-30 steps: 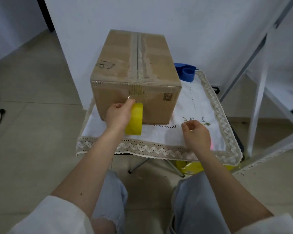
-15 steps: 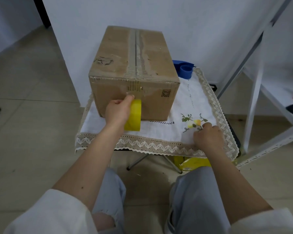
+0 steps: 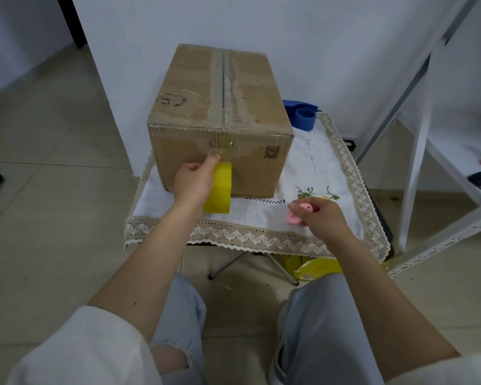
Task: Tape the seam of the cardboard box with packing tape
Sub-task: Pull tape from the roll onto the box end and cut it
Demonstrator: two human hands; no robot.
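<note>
White sleeves framed the bottom of my view, with pale jeans below them, one knee torn. Beyond the knees stood the table (image 3: 378,237), covered by a white lace-edged cloth. My right hand (image 3: 321,218) hovered over the cloth's near edge, its grip closed round a small pink object (image 3: 297,213) that I could not identify. My left hand (image 3: 195,182) had its grip wrapped round a yellow roll of packing tape (image 3: 220,190), held on edge against the front face of the cardboard box (image 3: 195,87), thumb tip pressed to the cardboard just under the middle of the top edge. Glossy clear tape showed on that face around the thumb. The box sat on the far left part of the cloth, its top seam (image 3: 223,79) running straight away from me, flanked by torn, ribbed strips of cardboard. A blue tape dispenser (image 3: 303,113) lay just behind the box's right corner. A white wall stood behind everything, a white metal rack (image 3: 417,151) to the right.
</note>
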